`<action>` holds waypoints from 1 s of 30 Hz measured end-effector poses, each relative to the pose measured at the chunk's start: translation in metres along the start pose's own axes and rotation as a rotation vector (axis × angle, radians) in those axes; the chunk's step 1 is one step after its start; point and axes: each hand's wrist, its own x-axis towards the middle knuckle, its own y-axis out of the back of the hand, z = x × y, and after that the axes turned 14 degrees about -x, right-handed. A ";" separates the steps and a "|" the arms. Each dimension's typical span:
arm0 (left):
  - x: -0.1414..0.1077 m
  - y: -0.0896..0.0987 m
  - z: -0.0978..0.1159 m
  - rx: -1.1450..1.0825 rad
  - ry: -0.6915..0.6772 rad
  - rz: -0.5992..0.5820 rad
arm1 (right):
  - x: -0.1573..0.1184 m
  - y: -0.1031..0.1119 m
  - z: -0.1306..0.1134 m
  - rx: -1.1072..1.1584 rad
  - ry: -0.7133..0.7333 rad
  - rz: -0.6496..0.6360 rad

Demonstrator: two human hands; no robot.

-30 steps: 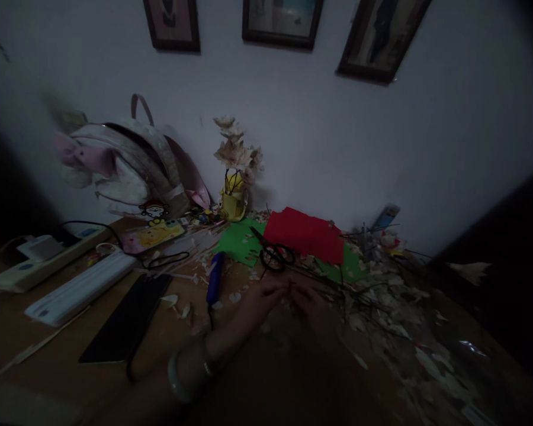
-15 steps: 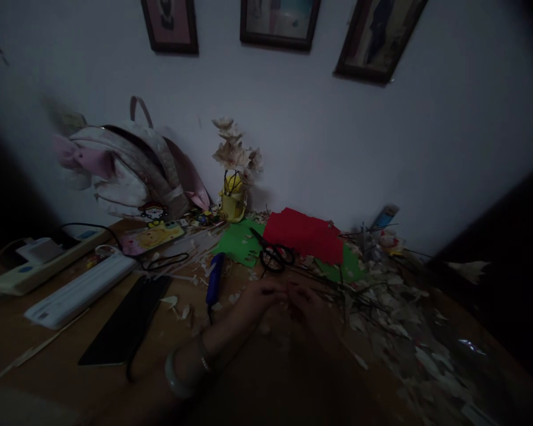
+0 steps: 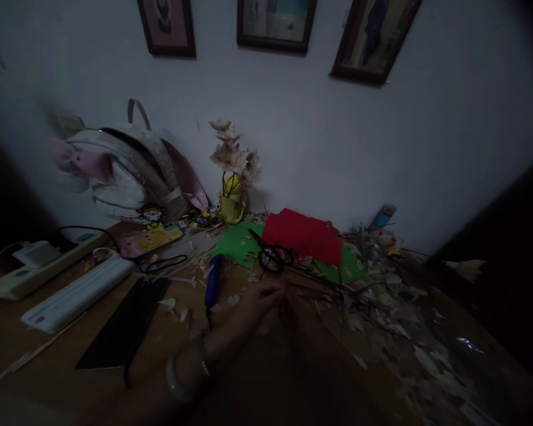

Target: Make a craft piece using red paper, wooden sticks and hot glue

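Observation:
My left hand (image 3: 263,294), with a bangle and a bracelet on its wrist, is closed in a pinch. Its fingertips meet those of my right hand (image 3: 298,307), which is also curled closed and very dark. Something small and reddish shows between them, too dim to name. Just beyond my hands lie black-handled scissors (image 3: 273,258), over a green paper sheet (image 3: 237,244) and beside a red paper sheet (image 3: 304,235). To the left of my left hand rests a blue glue gun (image 3: 214,281) with a black cord.
Pale scraps and dark stems (image 3: 395,319) cover the table's right side. At left lie a black tablet-like slab (image 3: 124,322), a long white box (image 3: 77,293) and a power strip (image 3: 44,266). A backpack (image 3: 133,165) and a yellow pot of flowers (image 3: 231,207) stand against the wall.
The view has shifted slightly. My right hand's fingers have turned and drawn in closer beneath my left fingertips. Both hands stay together in the same place, and the things on the table have not moved.

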 end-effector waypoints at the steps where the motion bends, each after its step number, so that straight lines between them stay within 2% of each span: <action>1: 0.000 0.000 0.000 0.011 -0.006 0.013 | 0.001 0.001 -0.002 0.022 -0.014 0.001; 5: 0.000 -0.001 -0.002 0.080 -0.037 0.037 | 0.001 0.008 -0.014 0.005 -0.007 0.077; 8: -0.001 -0.002 -0.002 0.116 -0.045 0.037 | -0.002 0.011 -0.021 -0.085 0.078 0.194; 11: -0.001 -0.003 -0.002 0.215 -0.042 0.030 | -0.006 0.012 -0.026 -0.287 0.290 0.346; 13: -0.001 -0.003 -0.003 0.266 -0.039 0.013 | -0.009 0.014 -0.029 -0.482 0.473 0.388; 16: -0.001 -0.003 -0.003 0.270 -0.038 0.009 | -0.011 0.019 -0.032 -0.707 0.642 0.322; 18: -0.001 -0.003 -0.004 0.272 -0.035 0.022 | -0.011 0.023 -0.033 -0.778 0.686 0.300; 22: 0.000 -0.003 -0.006 0.276 -0.038 0.008 | -0.009 0.026 -0.030 -0.853 0.764 0.339; 25: 0.000 -0.001 -0.008 0.272 -0.039 0.009 | -0.007 0.027 -0.028 -0.949 0.842 0.271; 30: 0.001 -0.001 -0.007 0.299 -0.070 0.001 | -0.006 0.029 -0.027 -0.997 0.811 0.259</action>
